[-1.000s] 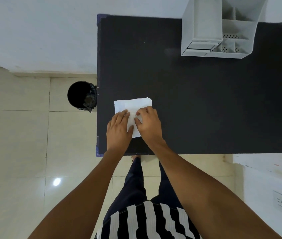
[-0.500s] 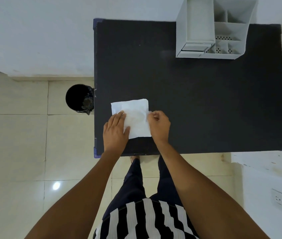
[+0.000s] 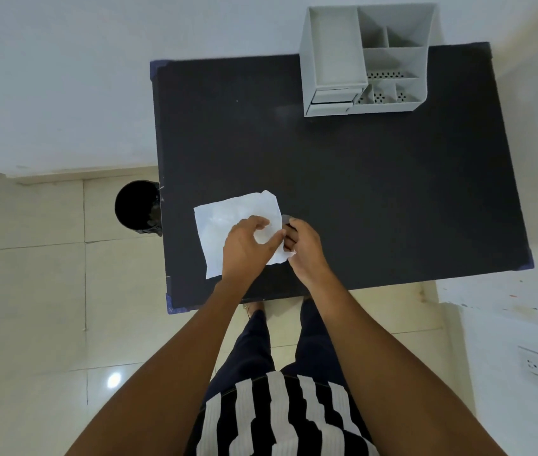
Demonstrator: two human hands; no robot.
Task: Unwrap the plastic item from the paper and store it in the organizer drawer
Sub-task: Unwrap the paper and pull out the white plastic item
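Observation:
A white sheet of paper (image 3: pixel 225 232) lies partly unfolded on the black table (image 3: pixel 376 192), near its front left corner. My left hand (image 3: pixel 244 248) pinches the paper's right part and lifts that flap. My right hand (image 3: pixel 305 250) sits at the paper's right edge, fingers curled around a small translucent plastic item (image 3: pixel 285 220), of which only a greyish rim shows. The grey-white organizer (image 3: pixel 392 60) stands at the table's far right. Its small drawer (image 3: pixel 332 101) at the lower left front looks shut.
A black bin (image 3: pixel 137 207) stands on the tiled floor against the table's left side. A white wall runs behind the table, and another white surface with a socket (image 3: pixel 532 363) lies to the right. My legs and striped shirt are below the table's front edge.
The paper has spread wider. My left hand moved right onto the paper's right flap and pinched it. My right hand went from the paper's edge to closing around the small item.

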